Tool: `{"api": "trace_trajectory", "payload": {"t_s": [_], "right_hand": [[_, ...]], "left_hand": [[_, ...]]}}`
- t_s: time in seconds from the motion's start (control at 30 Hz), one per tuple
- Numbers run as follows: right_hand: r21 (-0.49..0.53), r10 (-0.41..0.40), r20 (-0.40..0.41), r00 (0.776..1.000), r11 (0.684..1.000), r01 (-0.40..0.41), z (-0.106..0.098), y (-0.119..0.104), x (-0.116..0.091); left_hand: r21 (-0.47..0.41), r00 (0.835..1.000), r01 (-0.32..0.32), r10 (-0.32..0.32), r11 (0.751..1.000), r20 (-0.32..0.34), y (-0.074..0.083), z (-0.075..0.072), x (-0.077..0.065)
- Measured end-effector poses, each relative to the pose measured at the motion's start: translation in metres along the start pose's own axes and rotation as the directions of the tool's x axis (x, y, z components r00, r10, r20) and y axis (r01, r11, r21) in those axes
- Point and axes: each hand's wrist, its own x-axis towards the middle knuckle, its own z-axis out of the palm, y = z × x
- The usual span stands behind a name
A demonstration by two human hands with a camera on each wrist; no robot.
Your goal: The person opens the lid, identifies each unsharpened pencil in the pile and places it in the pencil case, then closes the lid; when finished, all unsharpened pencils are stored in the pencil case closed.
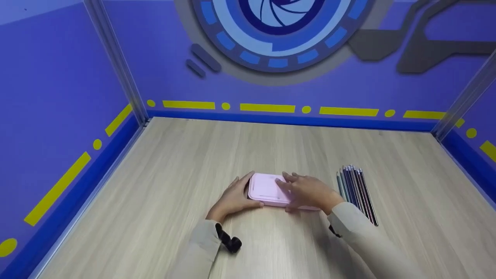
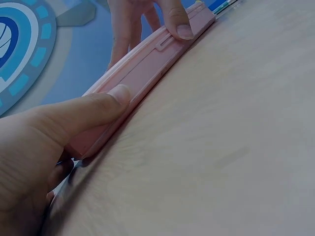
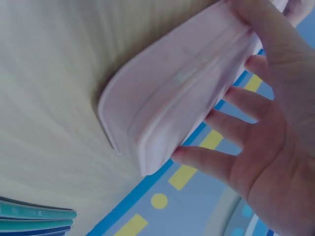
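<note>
Sitting on the tabletop (image 1: 193,162) in the head view: pink case (image 1: 265,188), left grip (image 1: 234,197) holding one end, right grip (image 1: 312,192) got the other, blocking part of it. Left wrist: left fingers (image 2: 60,173) mostly hidden. Right wrist: pencils (image 3: 37,212) cut off bottom-left.

Even, moderately bright light in the head view, soft shadow on the tabletop (image 1: 193,162) below the right sleeve (image 1: 372,236), dimmer, hazy wrist views, pink case (image 3: 157,88) slightly blurred in the right one
</note>
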Motion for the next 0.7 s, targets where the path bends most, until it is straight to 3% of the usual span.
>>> {"api": "trace_trajectory", "payload": {"t_s": [0.17, 0.7], "right_hand": [[-0.137, -0.065, -0.070, 0.995, 0.989, 0.055, 0.0035, -0.0014, 0.0002], [-0.176, -0.086, -0.058, 0.995, 0.982, 0.074, 0.0073, -0.0006, -0.0032]], "left_hand": [[0.000, 1.000, -0.019, 0.019, 1.000, -0.007, -0.0006, 0.0012, 0.0017], [0.016, 0.999, -0.039, 0.039, 0.999, -0.010, 0.0002, 0.0022, 0.0015]]}}
